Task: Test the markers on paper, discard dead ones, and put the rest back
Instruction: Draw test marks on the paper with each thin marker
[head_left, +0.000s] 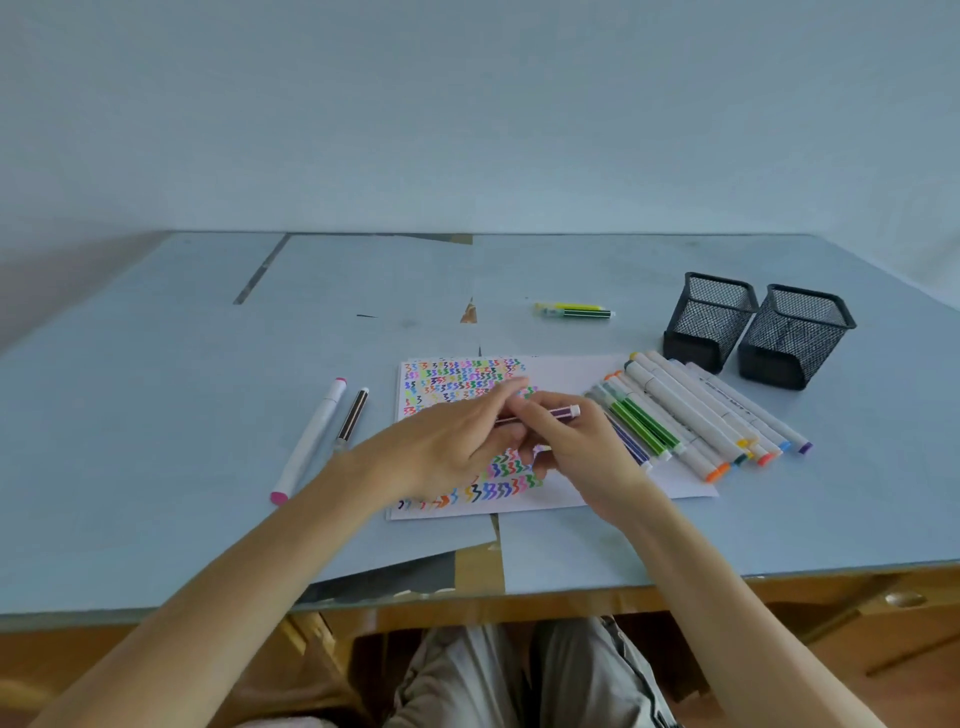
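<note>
Holding: both hands meet over the paper (566, 374) on one thin purple marker (558, 413).
Right hand (576, 447): fingers curled round the marker's barrel; its white end sticks out to the right past the fingers.
Left hand (447, 447): fingertips pinch the marker's left end; whether a cap is on there cannot be told, the fingers hide it.
Paper: white sheet flat on the table (156, 415), left part filled with rows of coloured squiggles.
Marker row (691, 415): thick white and thin green and blue markers side by side on the sheet's right edge.
Holders: two black mesh pen cups (758, 327), just behind that row.
Left of paper: pink-capped marker (309, 441) and a dark thin marker (353, 415), lying close together.
Far side: two markers (574, 310), yellow and green, touching.
</note>
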